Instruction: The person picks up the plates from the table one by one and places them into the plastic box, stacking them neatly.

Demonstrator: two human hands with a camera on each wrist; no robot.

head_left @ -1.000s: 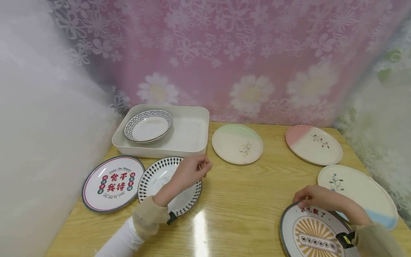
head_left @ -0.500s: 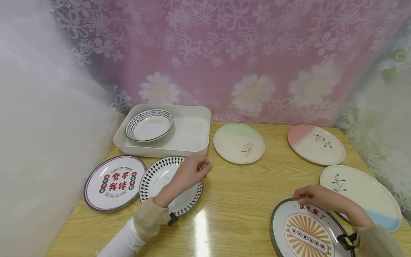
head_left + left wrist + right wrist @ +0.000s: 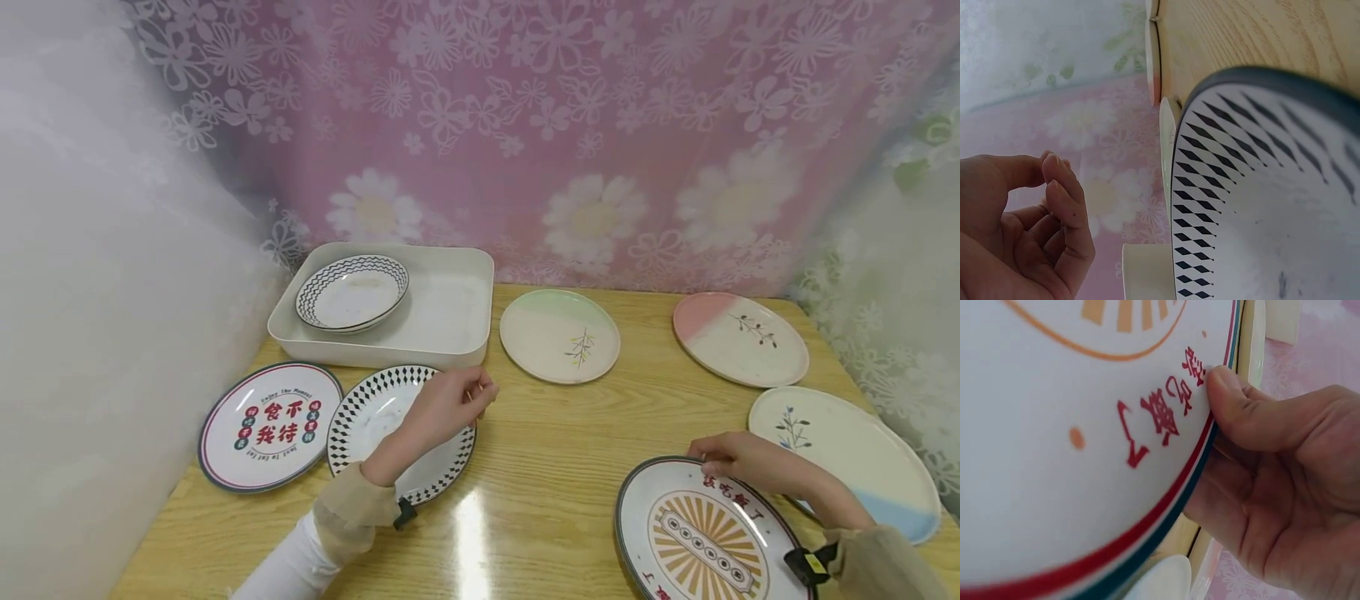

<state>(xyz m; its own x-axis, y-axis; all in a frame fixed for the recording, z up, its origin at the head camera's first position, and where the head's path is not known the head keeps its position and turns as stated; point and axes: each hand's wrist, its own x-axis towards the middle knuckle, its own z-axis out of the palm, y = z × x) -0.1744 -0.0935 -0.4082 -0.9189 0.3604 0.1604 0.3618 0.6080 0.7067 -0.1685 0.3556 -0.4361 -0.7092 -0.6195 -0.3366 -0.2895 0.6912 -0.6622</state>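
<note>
My right hand [image 3: 757, 468] pinches the rim of a round white plate [image 3: 705, 533] with an orange sunburst and red characters. In the right wrist view the thumb [image 3: 1229, 394] lies on its face and the fingers are behind the rim. The left hand [image 3: 442, 408] holds nothing, its fingers loosely curled and the thumb close to the fingertips in the left wrist view. Under it in the head view lies a plate with a black diamond border [image 3: 352, 433]. Left of that is a plate with red characters [image 3: 255, 462].
A white rectangular tray [image 3: 453, 308] at the back left holds a zigzag-rimmed bowl [image 3: 352, 296]. Along the back and right lie a green-and-cream plate [image 3: 543, 337], a pink-and-cream plate [image 3: 723, 354] and a blue-and-cream oval plate [image 3: 855, 442], all on the wooden table [image 3: 547, 450].
The sunburst plate has shifted left and turned in my right hand, with more of its face showing. My left hand has stayed in nearly the same place.
</note>
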